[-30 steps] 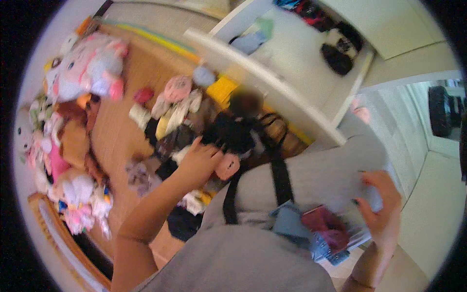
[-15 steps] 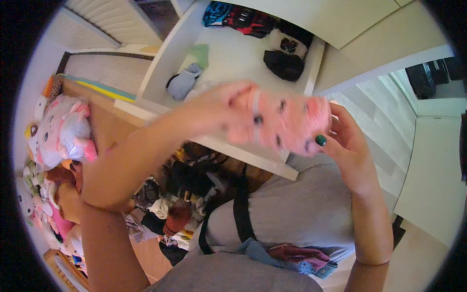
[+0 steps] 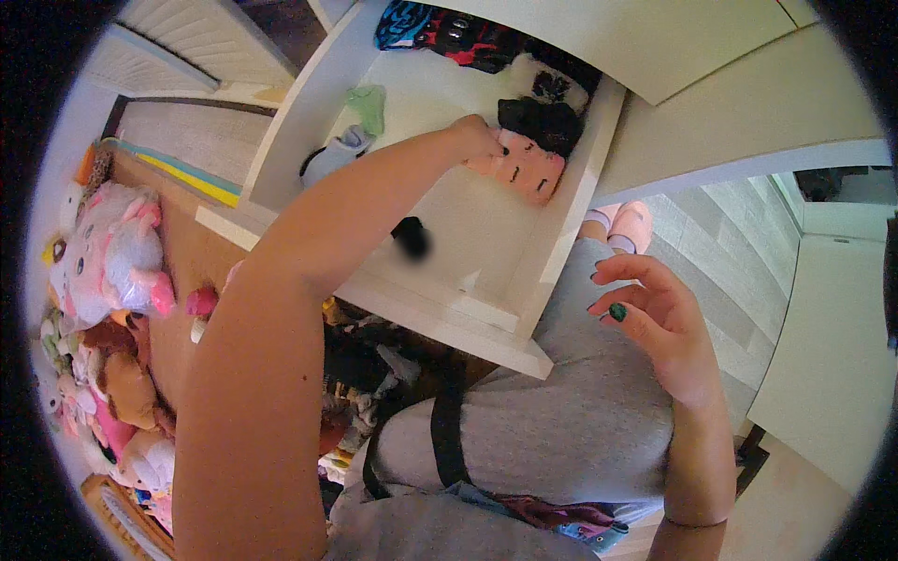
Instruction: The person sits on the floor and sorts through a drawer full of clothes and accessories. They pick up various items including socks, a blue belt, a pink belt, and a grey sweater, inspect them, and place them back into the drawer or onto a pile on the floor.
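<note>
Inside the pulled-out white drawer (image 3: 468, 224), my left hand (image 3: 475, 142) reaches to the right side, its fingers closed on a folded pair of pink fuzzy socks (image 3: 531, 171) with small dark marks. The socks lie on the drawer bottom, just in front of a black folded bundle (image 3: 541, 123). My right hand (image 3: 655, 323) hovers above my knee, outside the drawer, fingers loosely curved and apart with nothing in them. Left of my forearm are a grey-blue sock bundle (image 3: 339, 157) and a pale green cloth (image 3: 368, 107). A blurred black item (image 3: 410, 239) shows beside my forearm.
Dark patterned folded clothes (image 3: 454, 39) line the drawer's back. Below its front, a heap of mixed clothing (image 3: 365, 374) lies by my lap. Plush toys (image 3: 117, 252) are piled at the left. A small garment (image 3: 543, 514) rests on my lap.
My left hand has carried the pink socks from in front of me into the drawer's right side. My right hand has let go of them and sits slightly lower.
</note>
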A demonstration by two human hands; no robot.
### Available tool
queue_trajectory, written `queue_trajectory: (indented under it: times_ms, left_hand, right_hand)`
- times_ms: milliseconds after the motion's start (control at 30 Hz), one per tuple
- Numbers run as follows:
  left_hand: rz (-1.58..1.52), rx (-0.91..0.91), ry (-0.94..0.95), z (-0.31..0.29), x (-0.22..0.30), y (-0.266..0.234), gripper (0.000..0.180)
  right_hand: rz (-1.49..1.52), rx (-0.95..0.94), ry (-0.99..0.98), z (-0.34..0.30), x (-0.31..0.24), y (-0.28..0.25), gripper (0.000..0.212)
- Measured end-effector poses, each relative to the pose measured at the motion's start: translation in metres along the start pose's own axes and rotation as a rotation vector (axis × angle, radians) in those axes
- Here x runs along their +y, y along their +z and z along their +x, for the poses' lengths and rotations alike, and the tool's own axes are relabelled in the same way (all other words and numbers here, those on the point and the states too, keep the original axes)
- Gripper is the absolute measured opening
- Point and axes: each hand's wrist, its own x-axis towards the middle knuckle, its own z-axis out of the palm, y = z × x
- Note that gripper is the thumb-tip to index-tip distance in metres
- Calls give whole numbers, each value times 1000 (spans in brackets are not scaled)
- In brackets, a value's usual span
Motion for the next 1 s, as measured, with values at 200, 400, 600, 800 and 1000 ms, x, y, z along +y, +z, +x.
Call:
queue_trajectory:
  times_ms: [200,400,600,800,1000]
  left_hand:
    - [3,-108,279,-100,31,-84,49]
    - [-315,-704,131,-303,-2,-138,17]
    - [113,103,-44,-393,-98,-26,46]
    - [426,281,176,-371,-105,24,53]
    - [-1007,194,-12,-392,-76,-45,43]
  right_hand:
    - [-142,-150,74,1,6,7,27]
    - [-290,-275,100,-13,-7,11,29]
    - [-370,-343,42,-11,-15,36,30]
    - [-556,-367,-9,-12,-23,60,33]
    - [-593,-374,-83,-11,-21,62,33]
